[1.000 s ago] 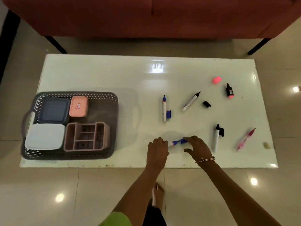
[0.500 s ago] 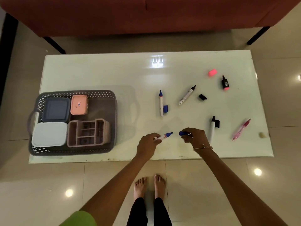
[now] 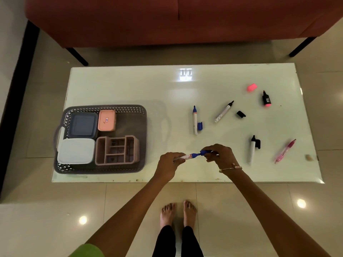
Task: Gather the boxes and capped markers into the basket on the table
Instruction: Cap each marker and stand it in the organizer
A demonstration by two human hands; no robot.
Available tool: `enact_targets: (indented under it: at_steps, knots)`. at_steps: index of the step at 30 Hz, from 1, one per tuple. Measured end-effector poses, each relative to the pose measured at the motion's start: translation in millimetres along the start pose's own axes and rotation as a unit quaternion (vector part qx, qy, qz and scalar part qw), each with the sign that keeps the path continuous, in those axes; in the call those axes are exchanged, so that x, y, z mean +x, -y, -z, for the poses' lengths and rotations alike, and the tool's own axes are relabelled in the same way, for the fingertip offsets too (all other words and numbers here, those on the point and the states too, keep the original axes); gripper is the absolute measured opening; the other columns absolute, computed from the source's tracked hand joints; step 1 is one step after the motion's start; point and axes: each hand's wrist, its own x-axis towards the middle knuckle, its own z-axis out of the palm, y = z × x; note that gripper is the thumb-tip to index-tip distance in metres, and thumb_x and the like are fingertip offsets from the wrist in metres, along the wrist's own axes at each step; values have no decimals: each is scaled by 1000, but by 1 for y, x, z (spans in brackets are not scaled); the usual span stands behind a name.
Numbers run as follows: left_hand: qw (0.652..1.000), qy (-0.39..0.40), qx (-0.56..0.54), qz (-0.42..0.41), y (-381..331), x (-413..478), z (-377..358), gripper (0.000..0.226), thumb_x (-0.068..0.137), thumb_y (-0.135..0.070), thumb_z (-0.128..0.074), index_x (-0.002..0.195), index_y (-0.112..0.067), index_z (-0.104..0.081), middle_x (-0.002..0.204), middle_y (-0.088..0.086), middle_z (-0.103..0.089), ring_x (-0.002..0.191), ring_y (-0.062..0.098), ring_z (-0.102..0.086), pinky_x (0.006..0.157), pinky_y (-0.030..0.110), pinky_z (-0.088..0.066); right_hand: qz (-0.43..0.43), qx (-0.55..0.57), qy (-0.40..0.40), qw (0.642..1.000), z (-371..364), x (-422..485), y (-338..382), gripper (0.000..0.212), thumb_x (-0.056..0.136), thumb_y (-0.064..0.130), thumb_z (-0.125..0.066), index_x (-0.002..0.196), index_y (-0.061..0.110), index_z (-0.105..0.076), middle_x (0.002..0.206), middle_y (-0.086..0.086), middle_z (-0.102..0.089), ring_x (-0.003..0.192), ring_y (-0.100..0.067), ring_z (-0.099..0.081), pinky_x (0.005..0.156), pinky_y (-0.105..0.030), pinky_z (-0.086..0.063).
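My left hand (image 3: 168, 162) grips the white barrel of a blue marker (image 3: 188, 156) above the table's near edge. My right hand (image 3: 219, 154) pinches its blue cap (image 3: 204, 152), whose mouth meets the marker's tip. The grey basket (image 3: 141, 115) at the table's left holds a dark blue box (image 3: 83, 125), a pink box (image 3: 106, 120), a white box (image 3: 76, 151) and a pink organiser (image 3: 117, 150). Uncapped on the table lie another blue marker (image 3: 194, 120) with its cap (image 3: 199, 126), a black marker (image 3: 223, 112) with a cap (image 3: 241, 114), and a second black marker (image 3: 252, 149).
A pink highlighter (image 3: 266, 100) and its pink cap (image 3: 251, 87) lie at the far right, a pink pen (image 3: 284, 151) near the right edge. The glossy white table (image 3: 130, 86) stands before a red sofa (image 3: 167, 19). My bare feet (image 3: 178, 213) are on the tiled floor.
Both hands lifted the blue marker and its cap off the table, then brought them together; the gap between tip and cap has closed. The camera view shifted slightly.
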Motion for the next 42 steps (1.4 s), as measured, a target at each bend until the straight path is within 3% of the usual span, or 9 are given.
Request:
enact_targets:
  at_steps: [3,9,15,17,21,25,30,34,42]
  knots:
    - [1000,0,7,4,2,-4,5,25,88,-12,-59,113,-9,-66,106,13,-70,81,11,-52,62,0,-34,12,-25,19,999,-7,2,8,21,78,-9,-62,97,-2,-69,87,-26,-66,60,-24,-57,58,0,-43]
    - [1000,7,-2,28,3,-11,18,28,85,-12,-63,113,-7,-65,110,14,-69,86,14,-57,69,6,-37,37,-59,71,995,-17,2,20,20,80,-7,-60,96,1,-70,91,-23,-66,62,-16,-57,60,-6,-45]
    - [999,21,-12,46,3,-11,34,25,85,-15,-64,108,-7,-69,99,17,-70,63,5,-49,53,5,-35,68,-86,76,991,-24,2,38,18,84,0,-58,98,3,-69,89,-21,-67,66,-20,-56,63,-12,-43]
    - [999,-1,-5,35,2,-13,39,27,83,-13,-66,110,-7,-67,104,15,-71,75,12,-59,63,5,-40,57,-92,87,990,-29,3,43,18,86,1,-56,100,3,-68,88,-19,-68,62,-13,-53,58,-5,-39]
    - [999,-35,5,20,-2,-13,52,28,83,-12,-66,111,-8,-67,101,17,-71,79,19,-58,79,31,-49,53,-93,72,992,-36,11,56,20,88,3,-54,102,3,-68,86,-18,-70,62,-11,-51,60,-2,-34]
    - [999,-44,-20,5,13,-32,63,29,82,-12,-66,111,-9,-67,108,12,-70,88,13,-61,78,6,-43,59,-102,131,984,-44,11,77,17,85,5,-59,98,4,-70,87,-19,-72,56,-1,-55,59,-1,-39]
    - [983,-172,46,-50,26,-44,93,45,77,-8,-71,120,-14,-60,112,-3,-63,100,12,-58,93,21,-43,131,-36,56,989,-59,7,135,19,79,13,-69,95,5,-72,91,-14,-73,73,-10,-61,73,-10,-43]
    - [959,-238,151,14,47,-45,125,67,76,8,-59,138,-12,-40,140,11,-49,134,27,-38,112,50,-29,196,-140,14,970,-85,20,178,18,81,15,-65,94,4,-70,90,-18,-70,83,-31,-62,75,-30,-43]
    - [943,-322,73,37,59,-48,139,48,86,2,-50,132,-11,-46,131,15,-54,121,30,-50,100,49,-45,232,-378,114,889,-153,59,198,27,84,2,-55,110,1,-59,119,-22,-54,102,-37,-58,86,-39,-49]
